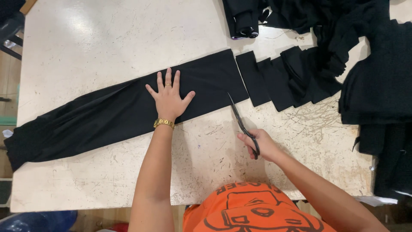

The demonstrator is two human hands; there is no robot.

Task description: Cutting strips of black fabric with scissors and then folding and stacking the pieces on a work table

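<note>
On the pale, scratched counter (86, 38) a long black fabric strip (107, 114) lies flat, its long axis running on a slant from the counter's near left edge, where its end hangs a little over the side, up to a straight cut end near the counter's middle. That cut end points toward the far right. The left hand (168, 98) lies palm down on the strip, just left of the cut end, fingers spread and flat, pressing rather than gripping; a gold watch (164, 123) sits on its wrist and a ring on one finger. Just right of the cut end and nearer the person, the right hand (261, 145) has its grip closed through the handles of black scissors (240, 120). The blades look drawn together, their tip pointing up and slightly left, ending right at the strip's near corner; whether it touches the cloth I cannot tell. Beyond the cut end, to the strip's right, short black cut pieces (279, 79) lie overlapping in a row on the same slant. Farther right of the strip sit heaps of black cloth (377, 81), and loose threads (315, 116) are scattered on the counter below the cut pieces. No containers show.
</note>
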